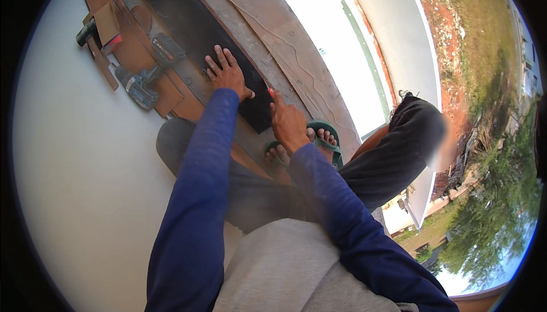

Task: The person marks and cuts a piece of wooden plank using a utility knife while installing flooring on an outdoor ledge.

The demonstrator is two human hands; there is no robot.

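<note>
A long black board [188, 19] lies lengthwise ahead of me, its near end close to my feet. My left hand [227, 78] presses flat on it, fingers spread and holding nothing. At the board's right edge my right hand [289, 123] is closed around a small red tool [270, 91]. Only its red end shows beyond the fingers, so its exact kind cannot be made out. The index finger points forward along that edge, near the left thumb.
Left of the board, a blue cordless drill [137, 88], a hammer [102, 64] and a small cardboard box [106, 23] rest by brown strips [128, 50]. A pale wall [85, 169] borders them. My sandalled foot [327, 137] is near the right hand; a thin cord [285, 41] runs beyond.
</note>
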